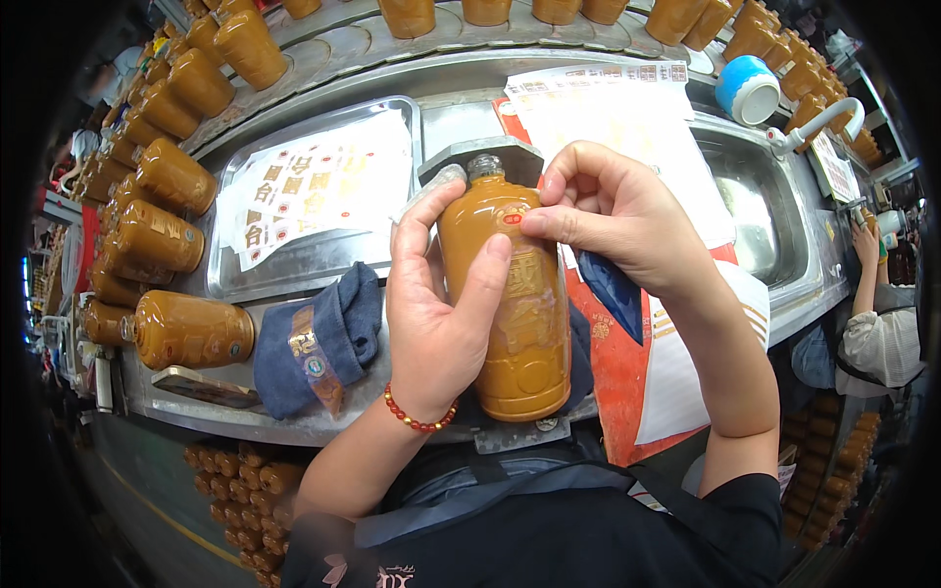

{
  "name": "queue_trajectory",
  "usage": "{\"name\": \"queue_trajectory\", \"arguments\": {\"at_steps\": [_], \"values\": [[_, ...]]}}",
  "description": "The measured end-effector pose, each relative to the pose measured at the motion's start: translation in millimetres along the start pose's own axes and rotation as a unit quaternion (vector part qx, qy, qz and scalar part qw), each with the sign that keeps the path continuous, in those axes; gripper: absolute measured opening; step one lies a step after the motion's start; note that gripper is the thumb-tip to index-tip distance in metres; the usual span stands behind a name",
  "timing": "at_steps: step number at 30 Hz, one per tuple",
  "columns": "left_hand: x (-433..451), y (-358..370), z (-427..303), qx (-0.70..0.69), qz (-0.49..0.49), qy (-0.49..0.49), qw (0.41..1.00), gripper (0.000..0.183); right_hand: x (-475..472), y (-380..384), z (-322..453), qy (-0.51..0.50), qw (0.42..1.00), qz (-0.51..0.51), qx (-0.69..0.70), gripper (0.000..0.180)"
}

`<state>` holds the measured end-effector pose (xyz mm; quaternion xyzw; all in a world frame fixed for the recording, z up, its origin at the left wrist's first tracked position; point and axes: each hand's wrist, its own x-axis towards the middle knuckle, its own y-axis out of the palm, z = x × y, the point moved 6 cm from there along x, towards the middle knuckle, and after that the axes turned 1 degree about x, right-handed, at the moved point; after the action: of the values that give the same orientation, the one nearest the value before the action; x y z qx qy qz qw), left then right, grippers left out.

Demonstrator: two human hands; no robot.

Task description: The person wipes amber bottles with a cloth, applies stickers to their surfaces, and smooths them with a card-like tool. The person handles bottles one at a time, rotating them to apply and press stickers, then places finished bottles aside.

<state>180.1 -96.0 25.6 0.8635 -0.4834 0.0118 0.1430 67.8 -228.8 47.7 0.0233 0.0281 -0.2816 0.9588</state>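
A glossy brown glazed bottle (526, 309) with a bare glass neck lies before me, its neck pointing away. My left hand (448, 301) is wrapped around its left side, thumb on the front, with a whitish cloth (434, 191) by the fingertips. The thumb and index finger of my right hand (606, 217) are at the bottle's shoulder, beside a small red oval sticker (512, 219). Whether they pinch anything is hard to tell. A dark blue pointed piece (614, 294) shows below the right hand. Behind the neck stands a grey metal block (481, 151).
Left are a metal tray (220, 272) with sticker sheets (316, 184), a folded blue cloth (323, 338), a phone (206, 386) and a bottle (195, 328). Right are paper sheets (625, 140) and a sink (801, 275). Bottles line a conveyor (338, 51); a co-worker (882, 331) is far right.
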Motion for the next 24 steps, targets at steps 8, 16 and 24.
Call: {"name": "queue_trajectory", "arguments": {"at_steps": [8, 16, 24], "values": [[-0.2, 1.2, 0.2, 0.002, -0.002, -0.004, 1.0, 0.051, 1.0, 1.0, 1.8, 0.01, 1.0, -0.009, -0.027, 0.019], [0.2, 0.2, 0.3, 0.011, -0.004, 0.016, 1.0, 0.051, 1.5, 1.5, 3.1, 0.008, 0.999, -0.007, -0.035, 0.019], [6.2, 2.5, -2.8, -0.022, 0.005, -0.03, 0.999, 0.044, 1.6, 1.1, -1.5, -0.02, 0.999, -0.029, 0.008, 0.025]]}}
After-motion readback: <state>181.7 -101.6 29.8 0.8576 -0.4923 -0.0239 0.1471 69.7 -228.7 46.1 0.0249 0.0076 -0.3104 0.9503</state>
